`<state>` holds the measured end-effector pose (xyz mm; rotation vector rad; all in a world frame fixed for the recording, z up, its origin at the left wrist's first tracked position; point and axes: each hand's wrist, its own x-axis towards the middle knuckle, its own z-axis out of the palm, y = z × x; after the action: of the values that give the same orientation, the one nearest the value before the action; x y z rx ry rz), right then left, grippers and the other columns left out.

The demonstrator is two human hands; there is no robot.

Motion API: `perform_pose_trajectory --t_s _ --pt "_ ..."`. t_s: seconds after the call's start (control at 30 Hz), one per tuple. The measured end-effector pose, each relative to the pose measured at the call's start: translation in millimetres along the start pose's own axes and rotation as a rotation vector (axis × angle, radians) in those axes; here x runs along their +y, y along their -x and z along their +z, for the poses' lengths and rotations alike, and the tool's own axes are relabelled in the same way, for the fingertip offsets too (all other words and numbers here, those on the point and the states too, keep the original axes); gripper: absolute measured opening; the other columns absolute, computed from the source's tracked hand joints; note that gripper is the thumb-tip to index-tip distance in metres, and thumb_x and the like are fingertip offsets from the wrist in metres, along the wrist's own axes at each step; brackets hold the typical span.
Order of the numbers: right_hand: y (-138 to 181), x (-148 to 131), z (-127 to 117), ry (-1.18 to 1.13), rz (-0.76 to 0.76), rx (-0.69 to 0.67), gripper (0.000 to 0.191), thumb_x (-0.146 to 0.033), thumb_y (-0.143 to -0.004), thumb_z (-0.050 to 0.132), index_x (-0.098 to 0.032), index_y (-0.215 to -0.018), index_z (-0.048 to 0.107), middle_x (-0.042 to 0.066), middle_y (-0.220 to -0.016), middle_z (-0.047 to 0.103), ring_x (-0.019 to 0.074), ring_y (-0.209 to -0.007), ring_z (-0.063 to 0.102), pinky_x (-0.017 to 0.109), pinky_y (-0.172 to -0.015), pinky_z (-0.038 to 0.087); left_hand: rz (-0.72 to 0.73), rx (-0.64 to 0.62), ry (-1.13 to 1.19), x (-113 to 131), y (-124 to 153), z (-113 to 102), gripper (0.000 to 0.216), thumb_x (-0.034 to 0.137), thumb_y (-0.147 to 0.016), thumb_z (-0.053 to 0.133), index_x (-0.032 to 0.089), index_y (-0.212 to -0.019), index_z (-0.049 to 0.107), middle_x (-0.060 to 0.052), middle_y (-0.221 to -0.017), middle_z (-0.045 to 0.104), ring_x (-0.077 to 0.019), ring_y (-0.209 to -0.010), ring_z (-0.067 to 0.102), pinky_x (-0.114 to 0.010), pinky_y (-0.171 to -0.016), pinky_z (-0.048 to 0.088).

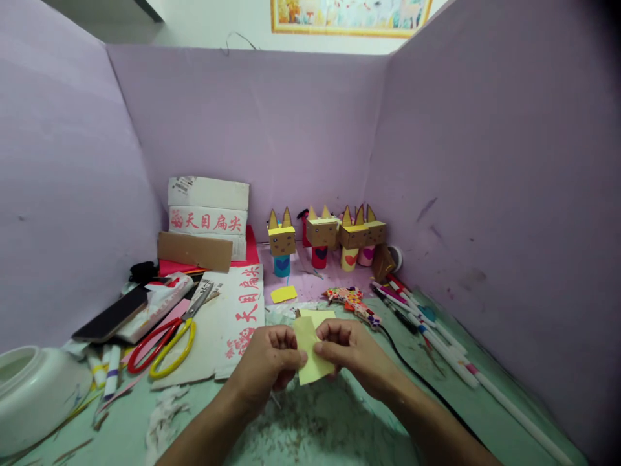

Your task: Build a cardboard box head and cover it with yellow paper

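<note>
My left hand (274,362) pinches the left edge of a pale yellow piece of paper (310,353) between thumb and fingers. On the other side, my right hand (352,349) grips the same paper near its right edge. Just behind it, partly hidden, lies another pale yellow piece (320,315). A brighter yellow scrap (284,294) rests farther back. To the right is a glue gun (354,303) with a patterned cover, its black cord running toward the front right.
Scissors (169,336) with red and yellow handles lie on printed white cardboard (245,323) at left. A white pot (33,395) stands front left. Several cardboard-headed animal figures (282,243) line the back. Markers (451,356) lie along the right purple wall (509,194).
</note>
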<state>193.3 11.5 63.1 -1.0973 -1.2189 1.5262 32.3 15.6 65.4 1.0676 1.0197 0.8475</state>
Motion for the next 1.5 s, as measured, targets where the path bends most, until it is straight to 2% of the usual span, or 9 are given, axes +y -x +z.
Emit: perform_pose_trajectory --t_s 0.3,0.57,0.7,0.8,0.9,1.03,1.17,1.37,1.5 --pt "1.8 -1.2 4.7 -0.075 0.019 0.046 0.023 -0.027 -0.053 0.073 -0.015 -0.069 0.062 -0.006 -0.048 0.057 0.0063 -0.037 0.047 0.019 -0.037 0.046 0.013 0.101 0.059 0.6 0.8 4.3 0.022 0.026 -0.050 0.072 0.014 -0.064 0.061 0.007 -0.035 0.048 -0.0032 -0.025 0.034 -0.013 -0.027 0.022" --pt "0.3 -2.3 4.9 -0.272 0.072 0.033 0.030 -0.036 -0.054 0.075 -0.016 -0.072 0.062 -0.002 -0.050 0.063 0.0097 -0.042 0.057 0.020 -0.040 0.050 0.059 0.209 0.120 4.4 1.7 6.5 0.019 0.026 -0.049 0.069 0.014 -0.063 0.070 0.004 -0.036 0.053 -0.0044 -0.026 0.037 -0.015 -0.028 0.024" --pt "1.8 -2.0 4.9 -0.290 0.118 -0.051 0.045 -0.051 -0.057 0.076 -0.014 -0.080 0.064 0.001 -0.058 0.066 0.0125 -0.047 0.061 0.022 -0.041 0.051 0.288 0.265 -0.124 2.4 8.6 7.8 0.014 0.024 -0.058 0.065 0.016 -0.063 0.076 0.000 -0.045 0.062 -0.0083 -0.036 0.048 -0.018 -0.036 0.035" --pt "1.7 0.9 4.1 -0.270 0.097 -0.063 0.044 -0.045 -0.051 0.085 -0.013 -0.076 0.065 0.000 -0.062 0.066 0.0105 -0.050 0.060 0.020 -0.043 0.050 0.557 0.222 -0.356 -0.4 12.4 8.2 0.024 0.015 -0.064 0.056 0.020 -0.069 0.079 -0.003 -0.060 0.071 -0.0124 -0.053 0.060 -0.020 -0.050 0.045" --pt "-0.3 3.7 1.6 -0.275 0.078 -0.052 0.041 -0.038 -0.047 0.089 -0.014 -0.072 0.066 -0.003 -0.057 0.063 0.0077 -0.047 0.055 0.019 -0.042 0.047 0.660 0.144 -0.485 -0.5 13.3 7.3 0.030 0.012 -0.069 0.052 0.021 -0.078 0.080 -0.003 -0.066 0.073 -0.0138 -0.060 0.063 -0.021 -0.056 0.046" --pt "-3.0 5.4 -1.6 -0.277 0.051 -0.041 0.040 -0.035 -0.047 0.090 -0.014 -0.074 0.069 -0.002 -0.055 0.064 0.0062 -0.045 0.053 0.017 -0.042 0.039 0.536 0.090 -0.425 3.8 14.3 4.8 0.030 0.020 -0.074 0.052 0.018 -0.090 0.078 -0.003 -0.066 0.071 -0.0120 -0.052 0.057 -0.021 -0.049 0.043" --pt "-2.1 3.8 0.3 -0.254 0.015 0.030 0.043 -0.038 -0.044 0.090 -0.013 -0.074 0.071 0.000 -0.057 0.067 0.0084 -0.048 0.057 0.020 -0.046 0.041 0.345 0.114 -0.232 3.9 13.7 2.7 0.039 0.033 -0.074 0.055 0.013 -0.102 0.072 0.001 -0.052 0.060 -0.0110 -0.043 0.050 -0.021 -0.043 0.039" --pt "0.9 2.1 6.2 -0.137 -0.040 0.157 0.039 -0.041 -0.047 0.087 -0.013 -0.070 0.070 -0.002 -0.054 0.063 0.0083 -0.047 0.052 0.021 -0.047 0.039 0.311 0.147 -0.377 -5.6 9.5 7.8 0.027 0.036 -0.068 0.065 0.013 -0.080 0.072 -0.003 -0.062 0.063 -0.0127 -0.051 0.050 -0.022 -0.047 0.036" --pt "-0.1 6.2 5.9 -0.052 -0.093 0.197 0.033 -0.041 -0.053 0.084 -0.015 -0.062 0.066 -0.003 -0.052 0.058 0.0089 -0.048 0.048 0.022 -0.047 0.038 0.318 0.182 -0.533 -5.4 13.3 12.7 0.021 0.032 -0.071 0.061 0.013 -0.070 0.070 0.000 -0.055 0.053 -0.0117 -0.051 0.042 -0.023 -0.048 0.031"
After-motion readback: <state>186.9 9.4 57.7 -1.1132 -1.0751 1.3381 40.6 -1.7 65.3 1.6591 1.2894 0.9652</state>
